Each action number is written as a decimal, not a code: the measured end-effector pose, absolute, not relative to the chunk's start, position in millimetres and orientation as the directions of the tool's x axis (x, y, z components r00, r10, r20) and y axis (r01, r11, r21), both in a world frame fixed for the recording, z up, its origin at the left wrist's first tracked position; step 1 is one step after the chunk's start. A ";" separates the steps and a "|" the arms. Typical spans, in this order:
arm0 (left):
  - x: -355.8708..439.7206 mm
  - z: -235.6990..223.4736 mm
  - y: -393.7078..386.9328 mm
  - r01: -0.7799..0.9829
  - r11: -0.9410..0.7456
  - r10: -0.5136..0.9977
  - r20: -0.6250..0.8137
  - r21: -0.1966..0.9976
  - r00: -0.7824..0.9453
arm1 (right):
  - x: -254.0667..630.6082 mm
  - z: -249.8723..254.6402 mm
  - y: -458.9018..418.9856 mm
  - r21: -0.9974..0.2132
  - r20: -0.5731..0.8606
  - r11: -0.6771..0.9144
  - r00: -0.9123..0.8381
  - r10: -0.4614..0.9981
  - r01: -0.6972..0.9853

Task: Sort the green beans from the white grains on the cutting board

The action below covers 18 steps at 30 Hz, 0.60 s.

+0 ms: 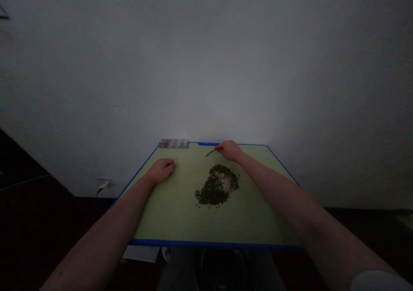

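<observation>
My right hand (229,150) is over the far side of the table, closed on a thin dark curved tool (211,152). The tool's tip points left and down, and its exact kind is too small to tell. On the table's left part my left hand (161,170) rests with its fingers curled in, nothing visible in them. Between my arms lies a loose pile of small green beans (213,192), with a patch of whitish grains (224,181) on its right side. Some darker grains show along the pile's right edge.
The yellow-green table (171,222) has a blue rim and stands against a pale wall (213,67). A blurred-out strip (174,143) lies at its far left corner. Below the near edge are a dark round container (222,269) and a white sheet (142,254). A plug (103,185) sits in the wall at left.
</observation>
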<state>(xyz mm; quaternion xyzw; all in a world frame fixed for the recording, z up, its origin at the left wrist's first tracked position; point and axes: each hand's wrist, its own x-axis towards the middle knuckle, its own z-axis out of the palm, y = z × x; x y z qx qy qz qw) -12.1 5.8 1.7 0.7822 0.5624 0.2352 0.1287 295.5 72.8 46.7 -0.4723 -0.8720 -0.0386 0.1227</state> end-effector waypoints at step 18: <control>-9.0 4.0 0.4 0.833 -0.333 0.940 0.226 0.442 0.256 | 322.1 44.0 -12.5 0.081 0.118 0.543 -0.549 0.827 0.836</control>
